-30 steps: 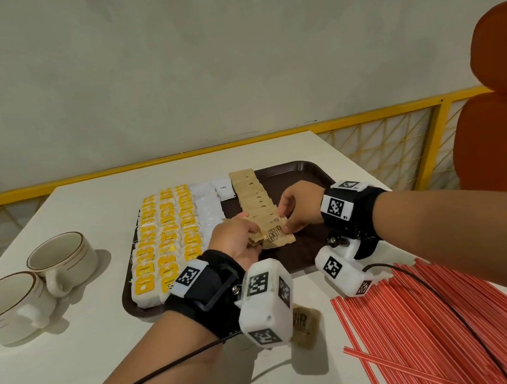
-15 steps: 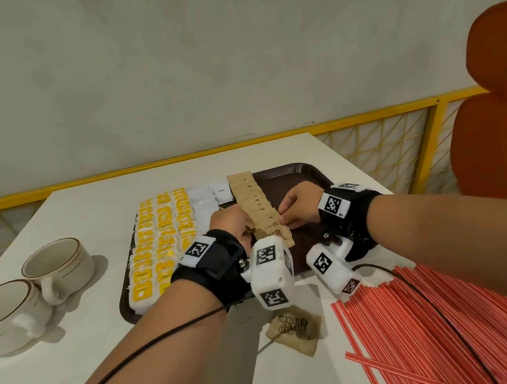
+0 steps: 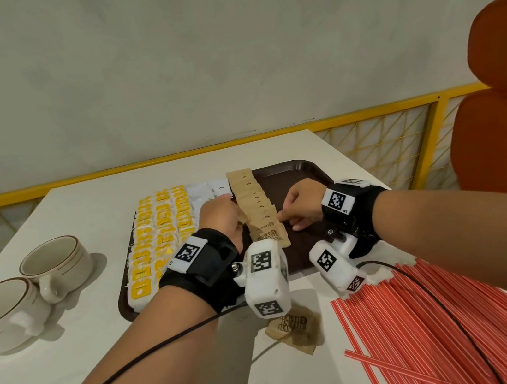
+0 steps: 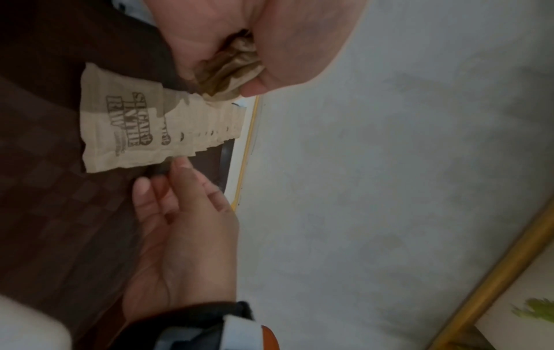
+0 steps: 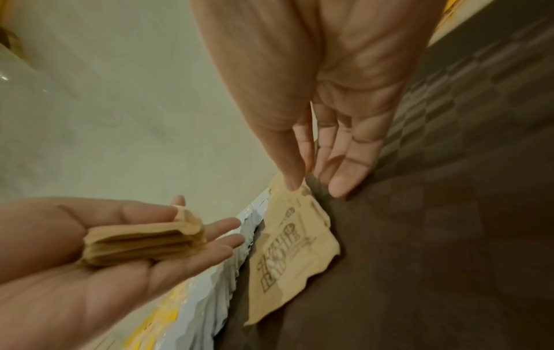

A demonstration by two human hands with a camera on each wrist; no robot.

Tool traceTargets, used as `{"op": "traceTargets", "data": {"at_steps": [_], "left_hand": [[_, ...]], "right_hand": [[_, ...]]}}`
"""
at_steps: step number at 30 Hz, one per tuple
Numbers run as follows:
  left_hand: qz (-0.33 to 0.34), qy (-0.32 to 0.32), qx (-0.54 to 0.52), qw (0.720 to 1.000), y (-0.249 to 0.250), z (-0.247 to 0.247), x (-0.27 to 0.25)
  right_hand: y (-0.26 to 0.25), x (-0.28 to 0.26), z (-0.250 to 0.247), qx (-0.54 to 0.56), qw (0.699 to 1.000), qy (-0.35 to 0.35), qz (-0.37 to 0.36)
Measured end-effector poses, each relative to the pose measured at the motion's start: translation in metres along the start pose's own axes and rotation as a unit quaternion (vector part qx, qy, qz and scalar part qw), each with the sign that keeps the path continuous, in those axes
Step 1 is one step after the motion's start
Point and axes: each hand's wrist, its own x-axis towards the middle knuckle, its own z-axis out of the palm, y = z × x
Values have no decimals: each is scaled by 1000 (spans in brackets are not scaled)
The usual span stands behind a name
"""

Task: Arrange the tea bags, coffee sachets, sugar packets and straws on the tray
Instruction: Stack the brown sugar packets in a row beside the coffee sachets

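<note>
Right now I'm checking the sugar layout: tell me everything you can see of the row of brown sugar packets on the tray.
The row of brown sugar packets is crinkled kraft-coloured paper with dark print, the nearest reading "Sugar in the Raw". The packets overlap like shingles, running from the far rim of the dark brown tray toward the person, beside white sachets. The right hand touches its right edge; the left hand holds spare packets alongside.

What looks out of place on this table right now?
One brown sugar packet lies crumpled on the bare table, near the tray but off it, while the rest overlap in a neat row of sugar packets on the tray. One red straw lies crosswise against the straw pile.
</note>
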Motion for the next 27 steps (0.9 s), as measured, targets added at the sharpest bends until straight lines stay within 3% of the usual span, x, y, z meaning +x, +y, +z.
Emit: {"op": "traceTargets", "data": {"at_steps": [4, 8, 19, 22, 27], "left_hand": [[-14, -17, 21, 1000, -6, -6, -7], [-3, -25, 6, 1000, -16, -2, -18], [-5, 41, -99, 994, -28, 10, -13], [0, 43, -106, 993, -28, 9, -12], [14, 38, -97, 994, -31, 4, -16]], "right_hand": [[5, -7, -2, -15, 999, -48, 6], [6, -11, -1, -12, 999, -50, -3], [5, -12, 2, 10, 999, -48, -11], [3, -12, 3, -14, 999, -33, -3], [5, -15, 0, -95, 991, -67, -65]]}}
